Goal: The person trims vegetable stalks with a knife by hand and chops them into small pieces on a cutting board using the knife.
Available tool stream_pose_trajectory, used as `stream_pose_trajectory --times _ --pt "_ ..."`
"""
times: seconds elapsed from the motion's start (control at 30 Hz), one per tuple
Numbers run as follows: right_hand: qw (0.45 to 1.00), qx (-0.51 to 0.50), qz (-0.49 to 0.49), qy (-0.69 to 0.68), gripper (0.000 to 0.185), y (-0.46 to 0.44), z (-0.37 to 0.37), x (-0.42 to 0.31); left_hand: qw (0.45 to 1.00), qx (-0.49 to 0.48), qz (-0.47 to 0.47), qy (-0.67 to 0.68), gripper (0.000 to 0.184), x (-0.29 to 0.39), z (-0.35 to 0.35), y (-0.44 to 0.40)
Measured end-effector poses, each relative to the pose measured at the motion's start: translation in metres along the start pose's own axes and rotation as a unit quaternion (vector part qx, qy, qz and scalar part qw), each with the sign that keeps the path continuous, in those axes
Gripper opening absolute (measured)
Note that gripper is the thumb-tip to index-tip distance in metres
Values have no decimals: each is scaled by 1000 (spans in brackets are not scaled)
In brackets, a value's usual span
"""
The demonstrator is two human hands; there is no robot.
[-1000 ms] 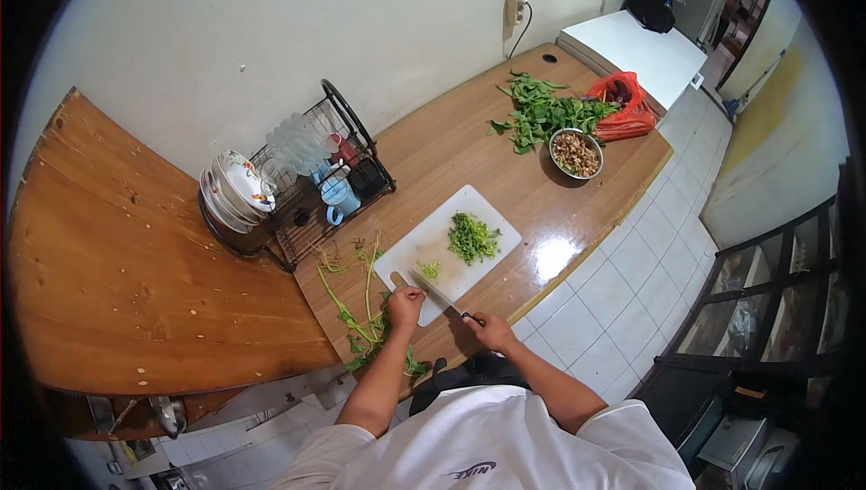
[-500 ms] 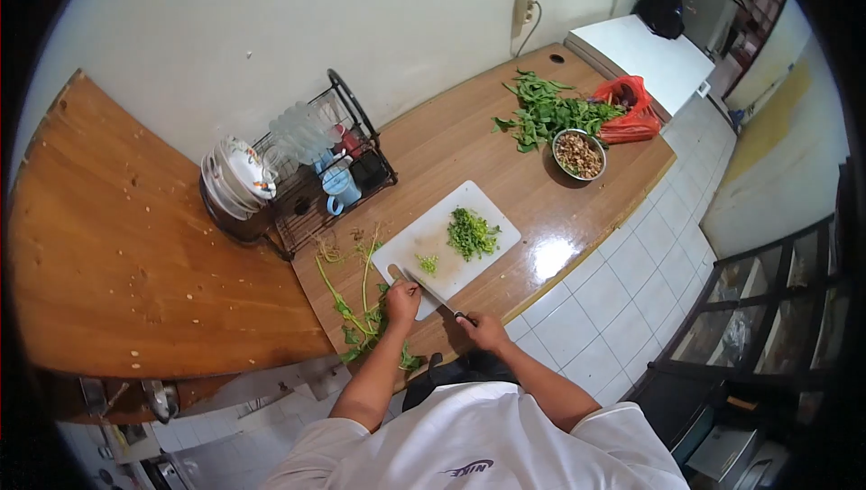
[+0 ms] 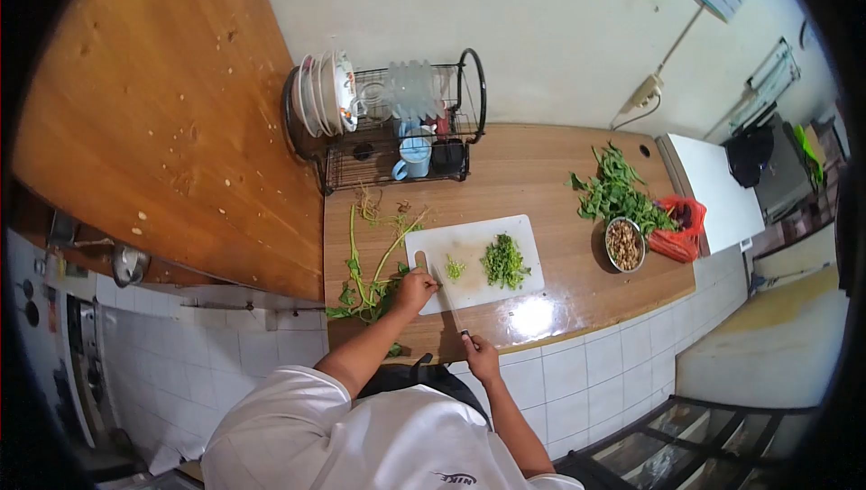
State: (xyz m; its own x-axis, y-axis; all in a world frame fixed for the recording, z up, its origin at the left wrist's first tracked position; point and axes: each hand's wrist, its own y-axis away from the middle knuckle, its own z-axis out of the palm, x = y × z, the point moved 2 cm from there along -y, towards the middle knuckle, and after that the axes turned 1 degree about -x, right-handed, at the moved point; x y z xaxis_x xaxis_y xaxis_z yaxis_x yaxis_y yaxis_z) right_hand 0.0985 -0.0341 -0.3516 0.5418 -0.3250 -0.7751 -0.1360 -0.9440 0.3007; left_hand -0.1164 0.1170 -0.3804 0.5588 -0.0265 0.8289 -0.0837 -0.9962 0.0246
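My right hand [image 3: 482, 357] is wrapped around the dark handle of a knife [image 3: 454, 311]. Its blade lies across the near left part of a white cutting board [image 3: 519, 230]. Over the board's left end, beside the blade, my left hand [image 3: 417, 292] is closed with fingertips pinched together; what they hold is too small to make out. A small pile of pale green chopped pieces [image 3: 456, 267] lies just beyond the blade. Farther right on the board is a larger heap of chopped greens [image 3: 507, 265]. Uncut leafy stems [image 3: 354, 260] with roots lie left of the board.
A dish rack [image 3: 397, 174] with plates, glasses and a blue mug [image 3: 415, 156] stands at the back left. Toward the right are leafy greens [image 3: 613, 188], a metal bowl [image 3: 624, 245] of brown pieces and a red plastic bag [image 3: 681, 236]. A wooden panel [image 3: 171, 111] borders the left.
The camera view has turned, so the table and the things on it appear rotated. My left hand stays closed by the blade, and my right hand still grips the knife.
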Motion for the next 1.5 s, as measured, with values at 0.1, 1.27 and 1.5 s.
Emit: stream_pose_trajectory --times 0.1,1.27,1.5 --pt "1000 -20 3 1 42 -4 14 26 1000 -3 -4 -5 11 -1 0 -1" --pt "995 41 -46 81 42 -17 31 34 998 60 20 -28 6 -5 7 4" --pt "987 -31 139 -75 43 21 22 -14 990 42 89 -102 12 -10 9 0"
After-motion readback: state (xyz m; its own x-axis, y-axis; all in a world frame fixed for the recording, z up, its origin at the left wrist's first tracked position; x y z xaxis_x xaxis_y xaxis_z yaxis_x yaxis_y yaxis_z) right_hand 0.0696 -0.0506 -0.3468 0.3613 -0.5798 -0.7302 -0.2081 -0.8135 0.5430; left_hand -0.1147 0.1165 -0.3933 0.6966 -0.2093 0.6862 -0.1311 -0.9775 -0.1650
